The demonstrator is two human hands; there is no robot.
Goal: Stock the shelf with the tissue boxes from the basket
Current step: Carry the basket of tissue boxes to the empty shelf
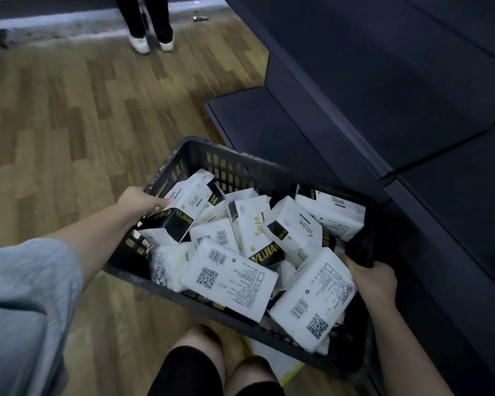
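A dark plastic basket (235, 164) stands on the wooden floor, filled with several white-and-black tissue packs. My left hand (139, 200) grips one tissue pack (180, 208) at the basket's left side, lifted a little above the pile. My right hand (375, 281) holds the near-right tissue pack (315, 298), its barcode side up, close to the basket's right rim. The dark shelf (269, 121) stands to the right, its low boards bare.
Another person's legs in white shoes (150, 44) stand far back on the floor. My knees (220, 364) are at the bottom, just before the basket. Open wooden floor lies to the left.
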